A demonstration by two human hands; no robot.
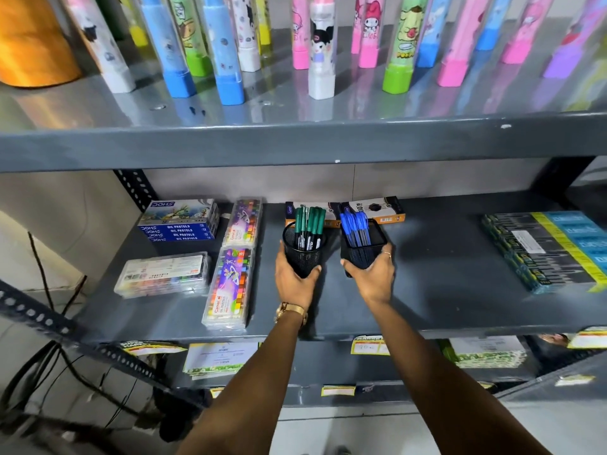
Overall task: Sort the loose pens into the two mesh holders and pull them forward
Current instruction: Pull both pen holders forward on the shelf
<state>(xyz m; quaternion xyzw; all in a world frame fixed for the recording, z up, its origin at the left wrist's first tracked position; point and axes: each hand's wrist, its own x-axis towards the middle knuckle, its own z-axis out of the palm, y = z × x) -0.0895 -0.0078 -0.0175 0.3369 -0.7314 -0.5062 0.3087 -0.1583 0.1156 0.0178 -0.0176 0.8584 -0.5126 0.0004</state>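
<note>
my left hand [293,280] is wrapped around the round mesh holder [304,254], thumb on its right side and fingers [281,254] curled round the left, so it is firmly grasped from the front and below. the green pens [308,228] stand bunched inside it, caps up, leaning a little toward the back. a gold watch [291,312] sits on that wrist.

my right hand [374,274] is clasped on the square mesh holder [363,249], thumb pressed to its left front corner and fingers [387,254] along the right wall, one of them wearing a ring. the blue pens [355,228] fill this holder, and it is tipped back a little, away from me. the two holders stand just beside each other, apart by a narrow gap, in the middle of the grey shelf [443,274], toward its back half.

right behind them lie flat orange-edged boxes [377,210], touching or nearly touching the pens' tops as seen from here. to the left are stacked blue oil pastel boxes [179,221] and clear cases of colour pastels [230,287]. far to the right lies a dark pack with a yellow and blue band [545,251]. on the shelf above stand tall cartoon-printed tubes [322,50] in pink, blue, green and white.
</note>
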